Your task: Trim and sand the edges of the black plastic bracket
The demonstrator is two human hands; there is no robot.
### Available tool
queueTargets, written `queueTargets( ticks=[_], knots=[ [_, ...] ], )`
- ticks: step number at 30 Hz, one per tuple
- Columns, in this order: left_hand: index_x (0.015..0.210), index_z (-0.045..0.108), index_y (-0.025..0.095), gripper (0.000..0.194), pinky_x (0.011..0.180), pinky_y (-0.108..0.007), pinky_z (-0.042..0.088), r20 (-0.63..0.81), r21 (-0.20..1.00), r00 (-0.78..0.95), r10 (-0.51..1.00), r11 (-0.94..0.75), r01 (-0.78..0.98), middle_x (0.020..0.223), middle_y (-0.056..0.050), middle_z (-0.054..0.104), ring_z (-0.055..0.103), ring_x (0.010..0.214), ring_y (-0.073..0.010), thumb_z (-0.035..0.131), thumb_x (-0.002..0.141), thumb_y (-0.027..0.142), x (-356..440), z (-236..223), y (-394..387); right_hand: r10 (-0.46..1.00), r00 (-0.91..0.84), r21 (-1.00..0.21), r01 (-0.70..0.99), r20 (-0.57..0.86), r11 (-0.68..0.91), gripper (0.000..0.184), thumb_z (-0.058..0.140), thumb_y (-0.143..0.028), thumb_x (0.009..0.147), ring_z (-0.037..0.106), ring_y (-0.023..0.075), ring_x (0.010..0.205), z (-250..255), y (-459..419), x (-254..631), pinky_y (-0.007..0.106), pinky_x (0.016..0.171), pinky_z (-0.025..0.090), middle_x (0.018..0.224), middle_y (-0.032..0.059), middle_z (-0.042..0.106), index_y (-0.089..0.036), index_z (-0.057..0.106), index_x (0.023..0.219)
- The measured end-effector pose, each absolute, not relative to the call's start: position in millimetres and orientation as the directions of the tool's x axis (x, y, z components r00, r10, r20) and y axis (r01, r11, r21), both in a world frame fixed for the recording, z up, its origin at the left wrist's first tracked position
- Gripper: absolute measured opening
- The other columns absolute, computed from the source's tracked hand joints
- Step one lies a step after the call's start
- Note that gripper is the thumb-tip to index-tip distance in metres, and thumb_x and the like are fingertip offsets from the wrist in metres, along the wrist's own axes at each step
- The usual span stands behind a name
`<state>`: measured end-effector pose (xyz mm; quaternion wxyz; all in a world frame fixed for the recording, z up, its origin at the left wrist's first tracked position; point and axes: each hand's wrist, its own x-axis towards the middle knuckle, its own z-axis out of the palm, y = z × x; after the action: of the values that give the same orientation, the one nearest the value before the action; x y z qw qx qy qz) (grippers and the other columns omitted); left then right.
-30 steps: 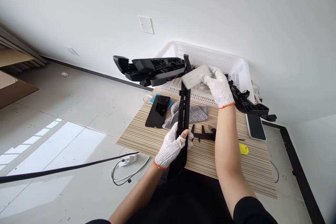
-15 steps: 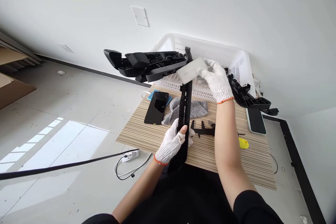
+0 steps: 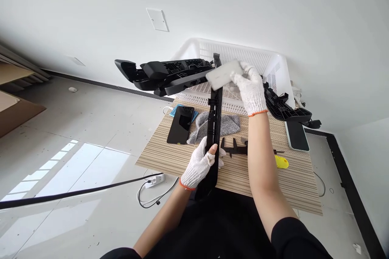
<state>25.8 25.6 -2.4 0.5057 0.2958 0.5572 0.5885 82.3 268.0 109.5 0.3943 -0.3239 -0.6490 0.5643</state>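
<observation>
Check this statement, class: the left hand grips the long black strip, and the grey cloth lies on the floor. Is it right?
Not quite: the head view shows the grey cloth lying on the table. The left hand does grip the long black strip.

Left hand (image 3: 197, 166), gloved, clenched, thumb tip (image 3: 213, 148) bare, left forearm (image 3: 165, 218) slanted, right hand (image 3: 251, 89), gloved, pinching, farther forward, right forearm (image 3: 261, 158) extended

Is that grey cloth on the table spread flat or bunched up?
Bunched up: the grey cloth shows raised folds, with part hidden behind the black strip in the left hand.
</observation>
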Motion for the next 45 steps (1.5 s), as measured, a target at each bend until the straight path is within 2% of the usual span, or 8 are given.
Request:
queueTargets(
  ticks=[9,11,14,19,27,30,35,45],
  knots=[
    [0.108,0.047,0.021,0.047,0.053,-0.024,0.053,-0.205,0.945,-0.3,0.932,0.109,-0.309,0.094,-0.006,0.076,0.068,0.057,-0.0126,0.064,0.098,0.064,28,-1,26,0.895,-0.431,-0.994,-0.065,0.112,0.093,0.047,0.077,-0.03,0.091,0.074,0.0147,0.09,110,269,83,0.025,0.069,0.067,0.119,0.0034,0.074,-0.027,0.065,0.136],
    [0.109,0.047,0.021,0.047,0.054,-0.024,0.053,-0.204,0.947,-0.301,0.932,0.109,-0.302,0.094,-0.006,0.076,0.068,0.057,-0.0124,0.064,0.099,0.064,27,-2,25,0.881,-0.463,-0.995,-0.043,0.095,0.084,0.045,0.078,-0.032,0.09,0.074,0.014,0.088,109,270,83,0.025,0.068,0.067,0.118,0.0036,0.074,-0.027,0.066,0.133],
    [0.108,0.047,0.022,0.046,0.055,-0.025,0.053,-0.204,0.948,-0.3,0.932,0.111,-0.299,0.094,-0.005,0.076,0.068,0.058,-0.0122,0.064,0.099,0.064,27,-3,25,0.907,-0.394,-0.989,-0.062,0.15,0.136,0.041,0.073,-0.038,0.093,0.073,0.0132,0.088,107,272,84,0.025,0.068,0.065,0.117,0.0038,0.074,-0.027,0.065,0.132],
    [0.108,0.047,0.022,0.048,0.056,-0.025,0.054,-0.209,0.951,-0.304,0.93,0.12,-0.286,0.093,-0.005,0.076,0.069,0.058,-0.0133,0.064,0.098,0.065,27,-2,25,0.889,-0.433,-0.988,-0.034,0.149,0.15,0.048,0.075,-0.046,0.089,0.072,0.014,0.087,102,276,84,0.025,0.068,0.064,0.111,0.0031,0.074,-0.027,0.063,0.131],
    [0.108,0.048,0.021,0.048,0.055,-0.025,0.053,-0.213,0.951,-0.312,0.926,0.123,-0.283,0.092,-0.006,0.077,0.07,0.058,-0.0143,0.064,0.098,0.066,27,0,25,0.928,-0.35,-0.992,-0.047,0.124,0.115,0.042,0.073,-0.039,0.093,0.073,0.0132,0.089,105,276,87,0.022,0.067,0.064,0.113,0.0035,0.072,-0.026,0.061,0.131],
    [0.108,0.048,0.021,0.049,0.054,-0.025,0.052,-0.218,0.951,-0.316,0.923,0.129,-0.28,0.092,-0.006,0.077,0.069,0.057,-0.0136,0.064,0.097,0.066,27,0,25,0.899,-0.427,-0.995,-0.01,0.096,0.102,0.041,0.074,-0.039,0.093,0.073,0.0136,0.09,107,275,89,0.022,0.068,0.065,0.114,0.0042,0.073,-0.026,0.064,0.13],
    [0.108,0.048,0.021,0.05,0.054,-0.025,0.054,-0.224,0.949,-0.306,0.925,0.136,-0.285,0.091,-0.006,0.077,0.07,0.058,-0.0146,0.065,0.096,0.067,27,1,25,0.911,-0.397,-0.994,-0.031,0.111,0.107,0.043,0.073,-0.038,0.095,0.074,0.0147,0.093,112,270,90,0.023,0.07,0.067,0.113,0.0039,0.074,-0.027,0.065,0.136],
    [0.106,0.049,0.021,0.051,0.053,-0.025,0.054,-0.218,0.952,-0.313,0.924,0.131,-0.278,0.089,-0.005,0.077,0.071,0.058,-0.0156,0.066,0.095,0.067,27,3,26,0.866,-0.49,-0.995,-0.014,0.096,0.102,0.038,0.081,-0.032,0.087,0.074,0.0147,0.091,110,270,91,0.024,0.071,0.068,0.111,0.0041,0.075,-0.022,0.072,0.123]
  ],
)
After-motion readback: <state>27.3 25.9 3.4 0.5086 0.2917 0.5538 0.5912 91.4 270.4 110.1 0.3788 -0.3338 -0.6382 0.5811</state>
